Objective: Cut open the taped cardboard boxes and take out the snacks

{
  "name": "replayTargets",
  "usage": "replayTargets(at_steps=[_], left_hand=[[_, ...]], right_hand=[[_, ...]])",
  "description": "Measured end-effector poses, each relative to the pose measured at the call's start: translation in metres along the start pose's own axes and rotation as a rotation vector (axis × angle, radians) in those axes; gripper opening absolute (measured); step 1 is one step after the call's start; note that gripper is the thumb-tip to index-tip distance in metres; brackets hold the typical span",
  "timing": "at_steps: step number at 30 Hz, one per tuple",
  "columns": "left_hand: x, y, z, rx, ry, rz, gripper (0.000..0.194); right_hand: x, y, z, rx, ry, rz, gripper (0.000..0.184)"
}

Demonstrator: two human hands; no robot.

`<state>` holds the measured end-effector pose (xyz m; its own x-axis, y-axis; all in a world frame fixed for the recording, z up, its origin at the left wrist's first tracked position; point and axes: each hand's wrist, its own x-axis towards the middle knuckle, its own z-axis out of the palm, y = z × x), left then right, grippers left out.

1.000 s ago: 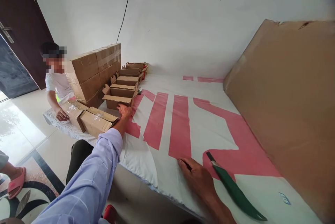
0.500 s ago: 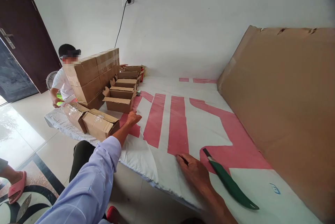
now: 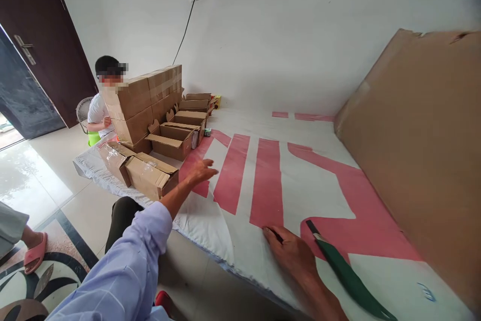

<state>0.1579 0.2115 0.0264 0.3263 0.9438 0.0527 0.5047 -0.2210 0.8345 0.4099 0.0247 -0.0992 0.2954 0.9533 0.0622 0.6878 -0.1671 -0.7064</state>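
Note:
My left hand [image 3: 202, 172] hovers over or rests on the red-and-white sheet [image 3: 315, 186], fingers stretched and apart, with nothing in it. Just beyond it stands an open cardboard box [image 3: 169, 146], its flaps up; the hand does not touch it. My right hand [image 3: 295, 253] rests on the sheet at the near end of a red stripe. Its thumb and fingers are curled together around something dark and small that I cannot make out. Close by on the right lies a green knife-like tool [image 3: 349, 273] with a dark tip.
Two closed cartons [image 3: 150, 176] lie left of my left arm. Behind the open boxes rises a stack of taped cartons [image 3: 145, 103]. A person [image 3: 98, 110] sits beyond it. A large cardboard sheet [image 3: 421, 125] leans at the right. A small dark item [image 3: 207, 132] lies by the boxes.
My left hand has come away from the nearest open box, and its fingers have spread. That box sits slightly farther left against the others. The view has turned left; my right hand stays put.

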Motion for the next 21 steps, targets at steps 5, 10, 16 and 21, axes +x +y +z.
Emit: replayTargets(at_steps=[5, 10, 16, 21], left_hand=[[-0.069, 0.012, -0.045, 0.176, 0.039, 0.344, 0.034], [-0.119, 0.000, -0.154, 0.663, 0.334, 0.094, 0.027], [-0.132, -0.032, -0.184, 0.965, 0.383, -0.248, 0.032], [-0.135, -0.025, -0.160, 0.981, 0.427, -0.260, 0.041]], right_hand=[[-0.002, 0.007, 0.002, 0.015, 0.026, -0.030, 0.050], [-0.002, 0.007, 0.005, 0.014, 0.049, -0.056, 0.049], [-0.003, 0.008, 0.007, 0.050, 0.079, -0.088, 0.051], [-0.007, 0.006, 0.006, 0.091, 0.108, -0.086, 0.051]])
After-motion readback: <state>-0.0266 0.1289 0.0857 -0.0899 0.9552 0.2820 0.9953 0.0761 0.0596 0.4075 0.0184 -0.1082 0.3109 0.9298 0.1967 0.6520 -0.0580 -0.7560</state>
